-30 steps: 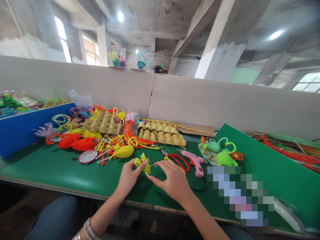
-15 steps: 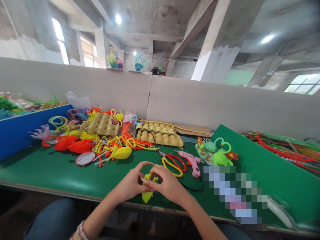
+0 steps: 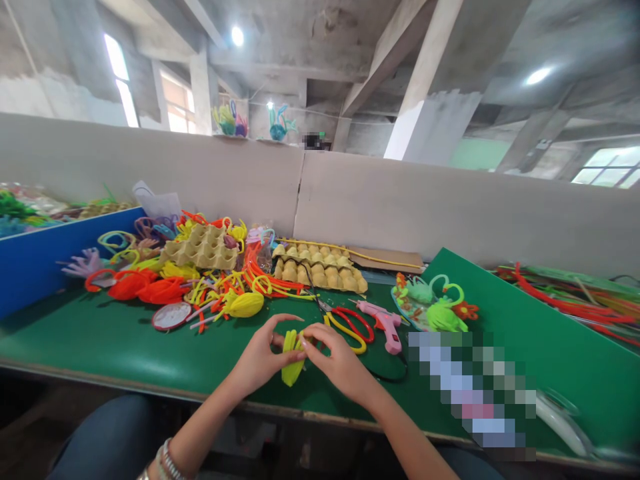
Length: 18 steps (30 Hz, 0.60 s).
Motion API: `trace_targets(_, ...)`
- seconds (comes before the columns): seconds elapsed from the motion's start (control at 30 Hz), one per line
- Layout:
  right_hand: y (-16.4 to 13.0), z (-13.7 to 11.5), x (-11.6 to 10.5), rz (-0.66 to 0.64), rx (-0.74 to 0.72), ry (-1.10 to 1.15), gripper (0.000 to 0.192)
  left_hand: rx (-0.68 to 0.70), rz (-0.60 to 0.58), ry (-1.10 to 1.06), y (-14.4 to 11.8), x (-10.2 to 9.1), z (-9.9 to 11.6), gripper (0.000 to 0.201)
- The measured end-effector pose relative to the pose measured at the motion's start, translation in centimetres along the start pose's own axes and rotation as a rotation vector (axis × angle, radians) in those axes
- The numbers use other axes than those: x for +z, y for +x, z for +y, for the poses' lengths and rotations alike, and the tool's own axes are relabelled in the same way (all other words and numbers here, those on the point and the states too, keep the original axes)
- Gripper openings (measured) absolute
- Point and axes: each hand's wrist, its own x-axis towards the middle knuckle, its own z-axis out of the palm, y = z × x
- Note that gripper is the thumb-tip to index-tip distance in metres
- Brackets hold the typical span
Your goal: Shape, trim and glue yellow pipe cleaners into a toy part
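- The left hand point(image 3: 260, 360) and the right hand point(image 3: 340, 363) met over the near edge of the green table point(image 3: 125, 350), both closed on a small yellow piece point(image 3: 291, 360) of fuzzy wire.
- The left hand's thumb and fingers curled round the piece's left side; the forefinger arched over its top.
- The right hand pinched the piece's upper right part with thumb and forefinger, the other fingers loosely bent.
- The piece hung between the two hands, its pointed lower end just above the table; whether it touched the cloth could not be told.
- Just beyond the right hand lay scissors point(image 3: 345, 327) with red and yellow handles, and beside them to the right a pink glue gun point(image 3: 385, 323) with a dark cord.
- A yellow oval point(image 3: 245, 305) lay beyond the left hand, at the edge of a heap of orange, yellow and red wires point(image 3: 210, 283).
- Two egg trays point(image 3: 320, 270) stood behind the heap, near the grey wall.
- Green figures point(image 3: 440, 307) sat right of the glue gun.
- A blue box point(image 3: 40, 260) stood at the far left.
- Bracelets point(image 3: 167, 460) showed on the left wrist.
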Motion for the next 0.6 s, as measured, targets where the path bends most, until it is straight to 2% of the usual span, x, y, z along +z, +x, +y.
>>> trace_targets(0.13,0.5,0.6,0.0,-0.058,0.180,0.232,0.028,-0.004,-0.026,-0.018,0.0,-0.2,0.1,0.061)
trace_targets(0.23,0.9,1.1,-1.2,-0.022,0.216,0.197,0.037,-0.032,-0.053,-0.091,0.1,-0.3,-0.1,0.060)
trace_targets(0.3,1.0,1.7,-2.7,0.106,0.206,0.021,0.037,-0.058,-0.044,-0.157,0.3,-0.4,-0.4,0.058)
trace_targets(0.37,1.0,2.5,-4.2,0.241,0.191,-0.327,0.029,-0.096,-0.025,-0.230,0.6,-0.4,-0.6,0.058)
trace_targets(0.43,0.9,3.5,-5.4,0.243,0.224,-0.676,0.021,-0.143,-0.013,-0.297,0.8,-0.4,-0.7,0.058)
trace_targets(0.47,0.8,4.0,-5.7,0.227,0.248,-0.751,0.019,-0.163,-0.009,-0.322,0.9,-0.4,-0.7,0.056)
trace_targets(0.6,0.8,5.5,-5.6,0.130,0.304,-0.796,0.030,-0.201,-0.003,-0.375,1.0,-0.5,-0.3,0.047)
